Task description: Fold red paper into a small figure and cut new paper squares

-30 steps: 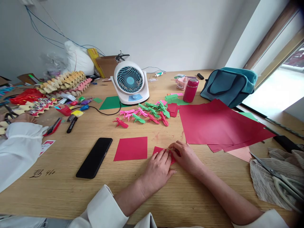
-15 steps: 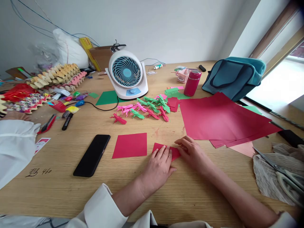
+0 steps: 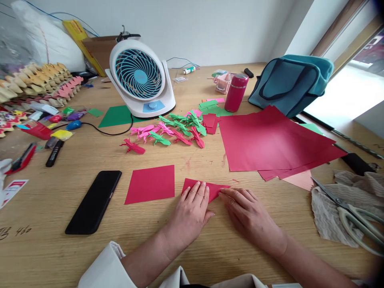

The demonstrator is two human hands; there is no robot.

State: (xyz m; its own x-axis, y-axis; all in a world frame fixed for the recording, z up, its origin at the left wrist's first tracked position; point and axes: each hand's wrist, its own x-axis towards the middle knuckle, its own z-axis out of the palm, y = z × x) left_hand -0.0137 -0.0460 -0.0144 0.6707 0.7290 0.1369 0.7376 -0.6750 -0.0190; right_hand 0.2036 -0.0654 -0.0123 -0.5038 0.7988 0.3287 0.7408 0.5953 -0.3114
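Note:
A folded piece of red paper (image 3: 213, 191) lies on the wooden table, its right side tapering to a point. My left hand (image 3: 192, 210) rests flat on its left part, fingers stretched out and holding it down. At the paper's right corner, the bunched fingertips of my right hand (image 3: 247, 214) grip the edge; the thumb is mostly hidden. Left of the folded paper is a flat red paper square (image 3: 150, 184). Beyond the hands lie several small folded paper figures in red (image 3: 132, 146), green (image 3: 160, 138) and pink (image 3: 142, 131).
Large red sheets (image 3: 264, 144) spread at the right, near scissors (image 3: 349, 208) on a crumpled cloth (image 3: 324, 216). A black phone (image 3: 93, 202) lies at the left. Farther back stand a white fan (image 3: 141, 76), a red flask (image 3: 236, 93) and a blue bag (image 3: 289, 86).
My right hand has moved down to the paper's right corner, and its fingers have closed there. My left hand stays on the paper. The view has shifted slightly right.

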